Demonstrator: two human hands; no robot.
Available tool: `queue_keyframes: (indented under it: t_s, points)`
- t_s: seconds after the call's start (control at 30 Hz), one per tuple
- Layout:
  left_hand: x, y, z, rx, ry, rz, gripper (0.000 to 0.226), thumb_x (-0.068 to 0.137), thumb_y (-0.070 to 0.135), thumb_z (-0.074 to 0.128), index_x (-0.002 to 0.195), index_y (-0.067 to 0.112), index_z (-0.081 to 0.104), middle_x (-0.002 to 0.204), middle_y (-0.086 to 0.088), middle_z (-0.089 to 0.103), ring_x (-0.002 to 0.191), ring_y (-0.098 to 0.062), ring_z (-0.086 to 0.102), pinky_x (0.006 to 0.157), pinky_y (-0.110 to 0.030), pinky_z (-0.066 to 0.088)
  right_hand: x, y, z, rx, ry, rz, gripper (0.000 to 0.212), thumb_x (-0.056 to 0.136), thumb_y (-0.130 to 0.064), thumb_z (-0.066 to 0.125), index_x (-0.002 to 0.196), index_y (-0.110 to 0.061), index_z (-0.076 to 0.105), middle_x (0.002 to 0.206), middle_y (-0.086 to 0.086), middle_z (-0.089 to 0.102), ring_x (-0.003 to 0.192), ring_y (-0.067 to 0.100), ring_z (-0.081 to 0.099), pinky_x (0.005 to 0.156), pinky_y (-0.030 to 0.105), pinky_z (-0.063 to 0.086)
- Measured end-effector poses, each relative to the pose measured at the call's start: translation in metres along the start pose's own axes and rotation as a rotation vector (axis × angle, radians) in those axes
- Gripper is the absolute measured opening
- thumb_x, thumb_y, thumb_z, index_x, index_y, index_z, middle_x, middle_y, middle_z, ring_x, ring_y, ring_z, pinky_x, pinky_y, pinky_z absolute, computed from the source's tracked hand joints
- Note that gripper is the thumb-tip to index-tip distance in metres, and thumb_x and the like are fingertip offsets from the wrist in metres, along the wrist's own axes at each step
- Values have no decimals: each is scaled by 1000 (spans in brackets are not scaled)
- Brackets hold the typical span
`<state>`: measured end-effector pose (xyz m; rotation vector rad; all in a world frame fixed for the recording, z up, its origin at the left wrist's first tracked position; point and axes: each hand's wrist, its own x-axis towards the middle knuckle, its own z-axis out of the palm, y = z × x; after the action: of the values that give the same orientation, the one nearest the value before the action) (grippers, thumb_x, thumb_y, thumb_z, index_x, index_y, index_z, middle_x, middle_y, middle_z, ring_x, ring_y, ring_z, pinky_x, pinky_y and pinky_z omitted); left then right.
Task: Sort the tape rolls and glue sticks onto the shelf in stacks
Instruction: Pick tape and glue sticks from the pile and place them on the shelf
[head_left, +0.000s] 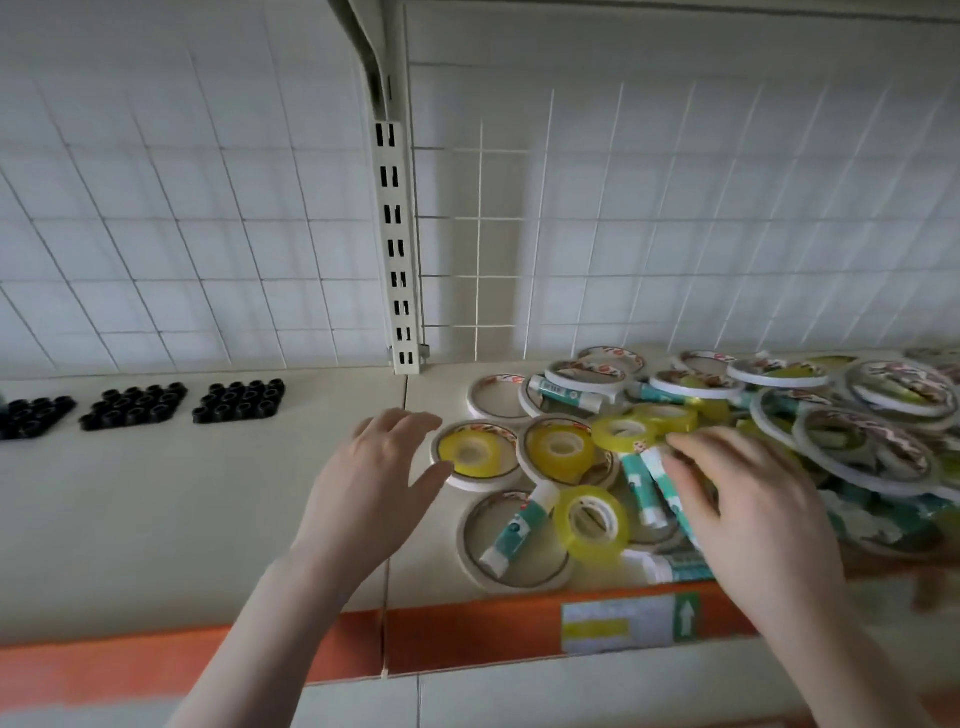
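1. Both hands are held open, nothing gripped: the left hand just beside a yellow roll, the right hand over the glue sticks.
2. The sticks' long axes run away from the person.
3. The pile is spread rightward on the shelf.
4. Labels are not legible.

We observe a beige metal shelf carrying a loose heap of white tape rings, yellow tape rolls and teal-and-white glue sticks. The left hand reaches, fingers spread, beside a yellow roll; the right hand rests spread over glue sticks.
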<state>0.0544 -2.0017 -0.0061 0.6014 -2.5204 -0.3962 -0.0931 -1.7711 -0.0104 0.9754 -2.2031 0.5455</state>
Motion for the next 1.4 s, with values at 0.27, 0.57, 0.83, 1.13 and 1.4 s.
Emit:
queue_keyframes:
  t_s: [0.27,0.57,0.83,1.13,1.4]
  points:
    - [12,16,8,46,-22,-20,40,89,41,55,127,28,52,125,10,52,116,-12,46,85,-25,39,34,8,19,-7,-240,-27,33,82,-34,62,105,-11,68,93,7,68,86,30,64,75,39,53]
    - [20,9,9,68,-41,-45,43,89,41,55,130,29,48,129,10,50,119,-11,44,86,-25,39,52,-4,31,-2,-474,-26,57,88,-60,41,135,-28,44,119,-8,60,112,15,51,98,29,37]
    - [17,7,13,61,-64,-33,42,89,41,54,129,28,50,128,9,51,117,-12,47,85,-25,38,59,-5,32,98,-529,26,53,86,-50,56,133,-26,46,126,-4,52,119,17,43,97,29,35]
    - [11,28,11,-38,-94,41,31,89,37,56,118,28,60,109,10,59,99,-12,54,80,-27,43,49,-4,20,200,-403,27,61,81,-37,67,136,-22,46,133,-5,46,126,14,38,100,24,30]
    - [6,54,17,-35,-238,181,26,91,37,53,115,32,59,95,19,51,82,1,47,64,-8,34,30,8,8,210,-317,46,58,77,-35,73,130,-20,55,124,-2,55,118,17,47,91,20,29]
